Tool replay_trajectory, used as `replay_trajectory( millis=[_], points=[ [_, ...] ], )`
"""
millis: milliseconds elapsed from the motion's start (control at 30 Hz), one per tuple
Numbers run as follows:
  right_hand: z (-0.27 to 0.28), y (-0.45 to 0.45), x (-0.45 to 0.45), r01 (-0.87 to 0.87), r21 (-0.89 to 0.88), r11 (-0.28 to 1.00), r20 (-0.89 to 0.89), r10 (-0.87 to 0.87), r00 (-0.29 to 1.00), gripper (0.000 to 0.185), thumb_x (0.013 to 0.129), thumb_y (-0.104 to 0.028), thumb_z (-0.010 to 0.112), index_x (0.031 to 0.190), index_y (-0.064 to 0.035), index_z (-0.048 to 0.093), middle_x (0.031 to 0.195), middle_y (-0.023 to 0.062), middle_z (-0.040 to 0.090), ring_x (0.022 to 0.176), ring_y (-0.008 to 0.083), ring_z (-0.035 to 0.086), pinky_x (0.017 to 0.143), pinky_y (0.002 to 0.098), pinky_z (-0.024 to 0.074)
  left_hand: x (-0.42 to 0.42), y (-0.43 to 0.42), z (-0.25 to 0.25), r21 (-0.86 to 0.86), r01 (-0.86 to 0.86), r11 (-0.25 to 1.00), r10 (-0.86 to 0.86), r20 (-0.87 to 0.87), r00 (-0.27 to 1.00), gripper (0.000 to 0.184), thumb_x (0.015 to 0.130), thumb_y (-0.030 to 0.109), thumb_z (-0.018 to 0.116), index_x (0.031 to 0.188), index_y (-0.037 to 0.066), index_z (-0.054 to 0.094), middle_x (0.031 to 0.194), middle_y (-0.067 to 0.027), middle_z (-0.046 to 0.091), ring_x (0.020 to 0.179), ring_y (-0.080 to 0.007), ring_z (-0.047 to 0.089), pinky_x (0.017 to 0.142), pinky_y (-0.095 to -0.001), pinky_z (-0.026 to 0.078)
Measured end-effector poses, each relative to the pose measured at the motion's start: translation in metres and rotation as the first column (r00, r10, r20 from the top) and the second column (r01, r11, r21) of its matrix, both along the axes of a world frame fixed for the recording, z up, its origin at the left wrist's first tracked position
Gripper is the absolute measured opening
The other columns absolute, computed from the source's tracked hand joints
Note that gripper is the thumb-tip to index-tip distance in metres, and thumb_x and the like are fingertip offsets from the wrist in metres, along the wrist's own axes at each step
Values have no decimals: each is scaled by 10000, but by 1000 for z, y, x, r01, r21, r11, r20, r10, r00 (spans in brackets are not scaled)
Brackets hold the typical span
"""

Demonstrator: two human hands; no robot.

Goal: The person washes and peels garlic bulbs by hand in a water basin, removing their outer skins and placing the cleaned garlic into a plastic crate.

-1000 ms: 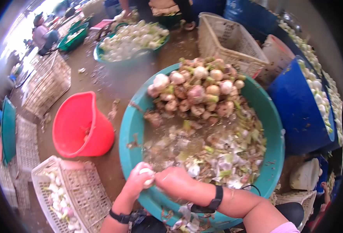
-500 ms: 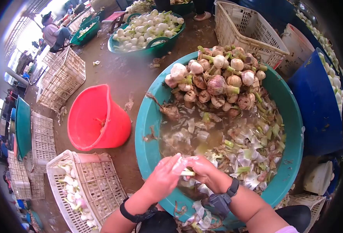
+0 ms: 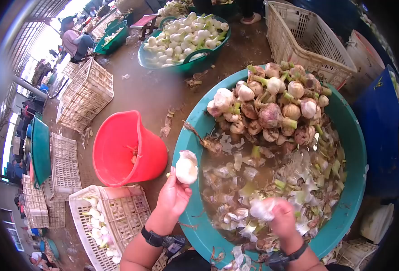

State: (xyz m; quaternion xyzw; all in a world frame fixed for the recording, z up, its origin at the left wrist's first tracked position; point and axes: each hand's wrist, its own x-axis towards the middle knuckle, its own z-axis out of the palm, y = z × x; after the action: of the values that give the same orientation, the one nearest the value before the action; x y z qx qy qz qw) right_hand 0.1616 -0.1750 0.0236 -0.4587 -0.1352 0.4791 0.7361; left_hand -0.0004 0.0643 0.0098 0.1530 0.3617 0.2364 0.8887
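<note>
My left hand [image 3: 174,195] holds up a white peeled garlic bulb [image 3: 186,167] by its stem end, at the left rim of the teal tub [image 3: 359,149]. Over the murky water in that tub, my right hand [image 3: 281,217] is closed on a pale, blurred piece of peel [image 3: 262,209]. Unpeeled garlic bulbs [image 3: 270,115] are heaped at the tub's far side. Loose skins and cut stems [image 3: 305,187] float and lie nearer to me.
Left of the tub stand a red bucket [image 3: 152,158] and a white crate holding garlic [image 3: 79,198]. Behind are a green tub of white bulbs [image 3: 188,67], an empty crate [image 3: 317,58] and a seated person [image 3: 75,43]. A blue barrel [image 3: 378,131] stands right.
My hands, together before, are now apart. The left has lifted the white bulb; the right has moved right over the tub with peel. The view has shifted, so the surroundings sit further right.
</note>
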Motion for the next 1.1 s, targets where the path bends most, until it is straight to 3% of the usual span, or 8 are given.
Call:
replay_trajectory(
  millis=[167, 233, 367, 433, 633, 767, 900, 1100],
  points=[
    [10, 33, 15, 112, -340, 934, 933, 319, 167, 504, 764, -307, 667, 1129, 20, 547, 987, 100, 614, 831, 225, 597, 773, 290, 462, 37, -21, 1, 614, 209, 761, -96, -212, 972, 68, 908, 147, 483, 892, 86, 507, 859, -21, 551, 726, -77, 507, 625, -213, 419],
    [-9, 59, -1, 19, -249, 968, 382, 81, 921, 385, 774, -261, 657, 1036, 15, 602, 932, 103, 594, 750, 261, 573, 738, 301, 463, 47, -36, 8, 755, 304, 581, -195, -234, 953, 41, 883, 77, 492, 843, 74, 482, 813, -10, 518, 707, -68, 476, 634, -212, 407],
    [24, 56, -16, 66, -250, 966, 174, -22, 985, 287, 755, -190, 668, 952, 15, 624, 876, 117, 581, 707, 288, 549, 711, 307, 463, 50, -51, 20, 539, 228, 811, -194, -119, 974, 87, 900, 141, 472, 825, 99, 485, 723, 5, 518, 582, -64, 473, 518, -199, 408],
    [13, 18, -29, 145, 55, 988, 812, -129, 570, 175, 741, -121, 667, 843, 17, 635, 846, 105, 586, 698, 272, 555, 698, 306, 460, 42, -43, 33, 112, 268, 957, -219, -329, 919, 180, 932, 227, 406, 844, 119, 520, 648, 19, 518, 459, -61, 429, 372, -201, 333],
    [-9, -28, -28, 316, -501, 806, 840, 540, -44, 432, 747, -174, 669, 1113, -4, 518, 1059, 156, 528, 923, 271, 551, 733, 336, 475, 20, -38, 21, 14, 167, 986, -157, -280, 947, 387, 944, 392, 292, 879, 102, 541, 642, -6, 539, 426, -80, 446, 319, -205, 292],
    [-5, 27, -50, 21, -262, 965, -134, -58, 989, 459, 902, -413, 447, 1159, -34, 461, 1086, 152, 534, 961, 253, 560, 701, 358, 518, 19, -56, 12, 400, 592, 700, -476, -356, 804, 454, 920, 475, 313, 875, 73, 518, 630, -11, 519, 439, -76, 454, 328, -218, 320],
    [-14, 19, 5, 119, 33, 992, -785, -48, 618, 515, 871, -525, 422, 1126, -82, 484, 975, 167, 593, 808, 323, 609, 557, 398, 543, 54, -41, 25, 739, 529, 417, -208, -489, 847, 346, 881, 353, 505, 864, 10, 548, 765, -58, 575, 670, -119, 556, 594, -235, 455],
    [115, -38, 103, 435, 624, 649, -287, -327, 900, 706, 816, -629, 391, 1276, -93, 385, 1265, 136, 462, 1063, 349, 514, 780, 491, 483, 131, 7, -79, -41, 836, -547, 337, -925, 175, 378, 751, 296, 560, 1068, 91, 570, 1084, -177, 557, 916, -311, 589, 758, -413, 493]
  ],
)
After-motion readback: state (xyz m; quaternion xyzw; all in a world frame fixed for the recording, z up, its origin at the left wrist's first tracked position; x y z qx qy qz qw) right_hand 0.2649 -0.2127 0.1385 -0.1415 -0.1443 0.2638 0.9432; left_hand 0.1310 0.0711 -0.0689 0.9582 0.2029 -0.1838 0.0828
